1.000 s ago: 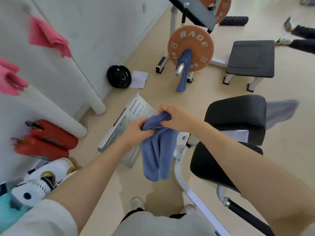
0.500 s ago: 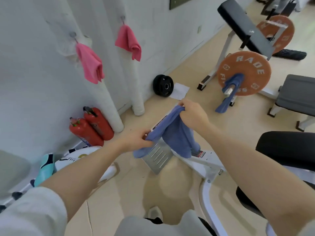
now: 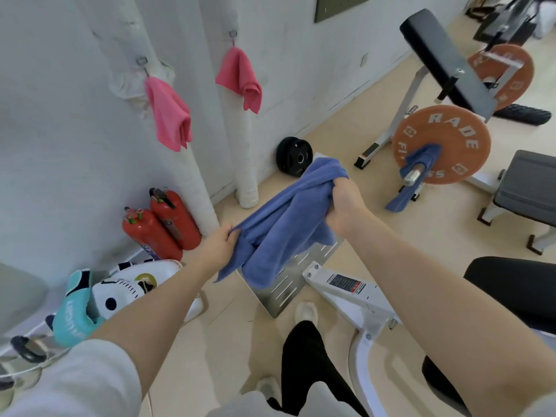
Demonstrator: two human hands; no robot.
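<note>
A blue towel (image 3: 285, 218) hangs stretched between both my hands above the floor. My left hand (image 3: 218, 246) pinches its lower left corner. My right hand (image 3: 346, 203) grips a bunched upper part of it, higher and further right. The cloth sags in folds between them, over a slotted metal footplate (image 3: 288, 284).
Two pink cloths (image 3: 170, 112) hang on wrapped white pipes at the wall. Two red fire extinguishers (image 3: 162, 224) stand below. A black weight plate (image 3: 293, 156) leans on the wall. An orange plate (image 3: 442, 142) on a bench rack carries another blue towel (image 3: 412, 179). White machine frame (image 3: 355, 293) and black pads are at the right.
My hands have drawn apart and spread the bunched towel out; the right hand rose. My view has swung left and up toward the wall.
</note>
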